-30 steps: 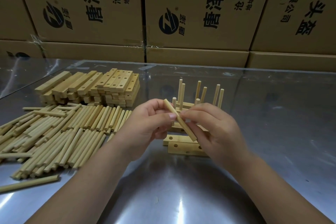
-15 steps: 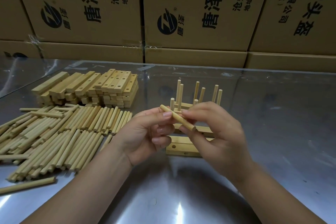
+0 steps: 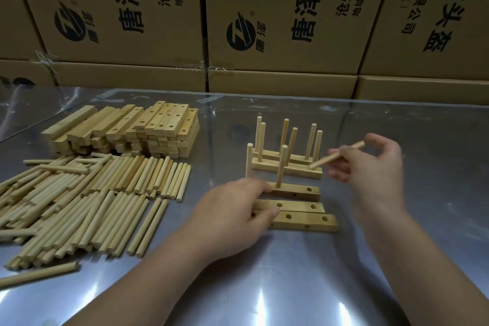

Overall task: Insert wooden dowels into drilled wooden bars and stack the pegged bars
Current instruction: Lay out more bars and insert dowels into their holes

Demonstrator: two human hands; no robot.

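My right hand (image 3: 370, 167) pinches a loose wooden dowel (image 3: 321, 162) and holds it slanted above the right end of two pegged bars (image 3: 291, 168), each with three upright dowels. In front of them lies a partly pegged bar (image 3: 296, 192) with two upright dowels and an empty hole at its right end. My left hand (image 3: 232, 217) lies over the left ends of this bar and of two loose drilled bars (image 3: 301, 221), its thumb and fingers curled at the partly pegged bar's left end.
A pile of loose dowels (image 3: 92, 198) covers the left of the shiny metal table (image 3: 291, 286), with one dowel (image 3: 39, 275) apart at the front left. Behind the pile stands a stack of drilled bars (image 3: 137, 130). Cardboard boxes (image 3: 264, 21) wall off the back.
Both hands held the dowel together in front of the bars. Now my left hand has dropped onto the bars' left ends, and my right hand has carried the dowel up and right.
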